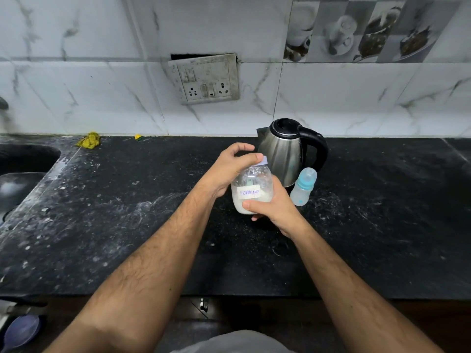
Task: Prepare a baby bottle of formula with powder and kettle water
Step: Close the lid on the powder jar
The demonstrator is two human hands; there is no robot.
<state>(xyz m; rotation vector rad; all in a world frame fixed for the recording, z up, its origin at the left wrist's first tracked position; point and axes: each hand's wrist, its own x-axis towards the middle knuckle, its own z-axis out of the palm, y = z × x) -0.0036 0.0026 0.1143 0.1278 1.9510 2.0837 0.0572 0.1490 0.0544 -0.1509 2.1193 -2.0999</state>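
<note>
A clear plastic jar (pixel 251 191) with a handwritten "Formula" label holds white powder in its lower half. My right hand (pixel 274 208) grips the jar's body from the right and lifts it just above the black counter (pixel 127 212). My left hand (pixel 230 168) is closed over the jar's pale purple lid (pixel 263 160) from the left. Just behind the jar a steel kettle (pixel 285 154) with a black handle stands upright. A frosted baby bottle (pixel 303 187) with a blue collar and clear cap stands right of the jar, beside the kettle.
A sink (pixel 23 169) is set into the counter at the far left. A yellow rag (pixel 89 140) lies by the back wall. A switch-and-socket plate (pixel 206 79) hangs on the marble tiles. Below the counter's front edge, lower left, a purple round object (pixel 21 331) shows.
</note>
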